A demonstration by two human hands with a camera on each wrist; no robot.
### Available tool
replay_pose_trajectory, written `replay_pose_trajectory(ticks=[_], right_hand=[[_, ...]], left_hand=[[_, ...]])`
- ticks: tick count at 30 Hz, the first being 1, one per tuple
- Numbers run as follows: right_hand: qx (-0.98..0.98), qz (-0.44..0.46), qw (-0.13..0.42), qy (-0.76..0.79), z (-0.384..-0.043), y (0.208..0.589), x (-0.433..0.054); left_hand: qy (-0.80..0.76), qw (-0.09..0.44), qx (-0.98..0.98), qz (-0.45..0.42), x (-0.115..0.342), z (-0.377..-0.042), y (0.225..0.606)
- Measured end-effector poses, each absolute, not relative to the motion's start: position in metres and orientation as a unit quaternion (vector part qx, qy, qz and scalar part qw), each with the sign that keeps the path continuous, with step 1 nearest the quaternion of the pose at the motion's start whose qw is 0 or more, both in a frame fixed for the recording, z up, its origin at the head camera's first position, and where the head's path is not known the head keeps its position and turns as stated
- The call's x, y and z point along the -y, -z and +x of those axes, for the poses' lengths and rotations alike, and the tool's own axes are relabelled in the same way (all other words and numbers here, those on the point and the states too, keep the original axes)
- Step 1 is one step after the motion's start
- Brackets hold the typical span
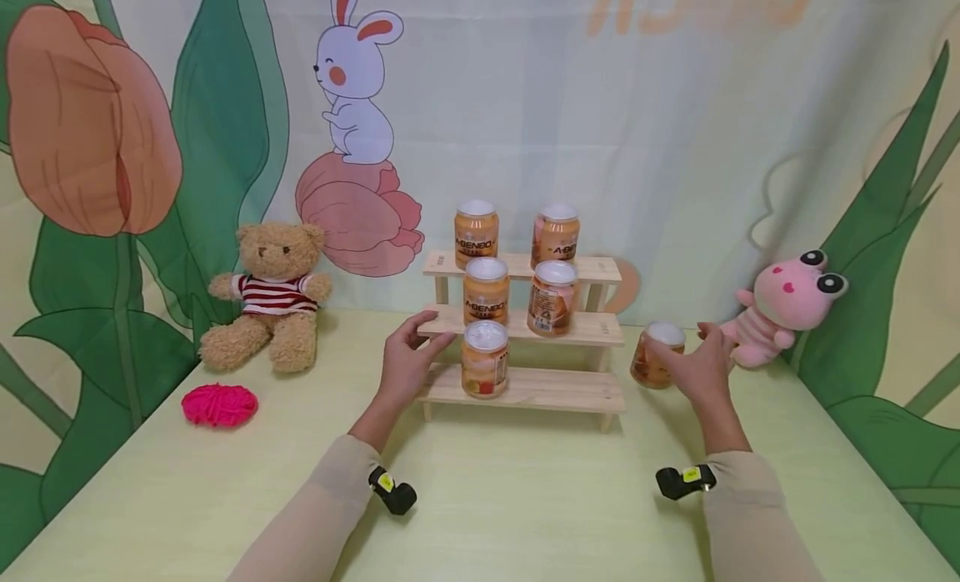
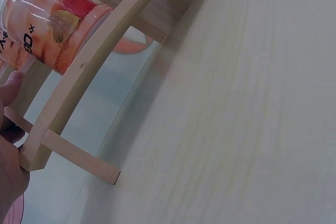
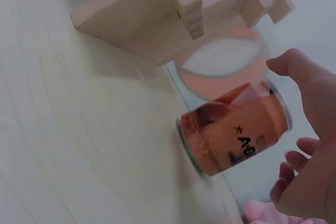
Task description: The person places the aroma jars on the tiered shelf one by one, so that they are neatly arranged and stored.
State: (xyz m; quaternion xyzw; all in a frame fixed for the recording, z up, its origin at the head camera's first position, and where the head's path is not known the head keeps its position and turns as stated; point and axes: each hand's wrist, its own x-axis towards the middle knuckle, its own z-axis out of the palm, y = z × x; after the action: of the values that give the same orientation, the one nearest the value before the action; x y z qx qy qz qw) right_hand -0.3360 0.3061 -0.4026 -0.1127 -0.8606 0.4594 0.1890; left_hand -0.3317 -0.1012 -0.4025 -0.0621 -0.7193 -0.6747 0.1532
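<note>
My right hand (image 1: 701,365) is at an orange-labelled can (image 1: 651,367) right of the stand. In the right wrist view, thumb and fingers (image 3: 297,160) spread about the top of this can (image 3: 236,129), with a gap showing between them. My left hand (image 1: 405,361) is at the left end of the three-step wooden stand (image 1: 555,390), thumb extended toward the can (image 1: 484,369) on the lowest step. In the left wrist view, that hand (image 2: 11,174) lies against the step's end, partly cut off. Two cans stand on the middle step and two on the top.
A teddy bear (image 1: 273,298) in a striped shirt sits at the left, behind a bundle of pink yarn (image 1: 220,406). Beyond my right hand leans a pink plush frog (image 1: 787,303). A printed curtain (image 1: 675,148) hangs behind the table (image 1: 525,499).
</note>
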Motion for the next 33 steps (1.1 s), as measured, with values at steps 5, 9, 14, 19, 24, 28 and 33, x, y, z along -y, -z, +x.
replay_pose_trajectory(ticks=[5, 9, 14, 19, 24, 28, 33], right_hand=[[0.855, -0.128, 0.161, -0.477, -0.339, 0.41, -0.311], [0.855, -0.121, 0.175, -0.473, -0.341, 0.414, -0.311], [0.851, -0.112, 0.183, -0.48, -0.343, 0.42, -0.311], [0.845, -0.106, 0.174, -0.494, -0.346, 0.427, -0.312], [0.845, -0.1, 0.171, -0.498, -0.349, 0.431, -0.311], [0.847, -0.108, 0.168, -0.492, -0.349, 0.433, -0.309], [0.843, -0.113, 0.172, -0.498, -0.35, 0.433, -0.306]], left_hand=[[0.678, 0.157, 0.715, -0.067, 0.104, -0.349, 0.42], [0.681, 0.163, 0.71, -0.072, 0.105, -0.352, 0.424], [0.68, 0.167, 0.71, -0.071, 0.106, -0.352, 0.425], [0.675, 0.171, 0.714, -0.069, 0.105, -0.351, 0.426], [0.67, 0.171, 0.72, -0.063, 0.105, -0.351, 0.427], [0.677, 0.167, 0.714, -0.062, 0.105, -0.35, 0.428], [0.674, 0.17, 0.716, -0.066, 0.106, -0.351, 0.426]])
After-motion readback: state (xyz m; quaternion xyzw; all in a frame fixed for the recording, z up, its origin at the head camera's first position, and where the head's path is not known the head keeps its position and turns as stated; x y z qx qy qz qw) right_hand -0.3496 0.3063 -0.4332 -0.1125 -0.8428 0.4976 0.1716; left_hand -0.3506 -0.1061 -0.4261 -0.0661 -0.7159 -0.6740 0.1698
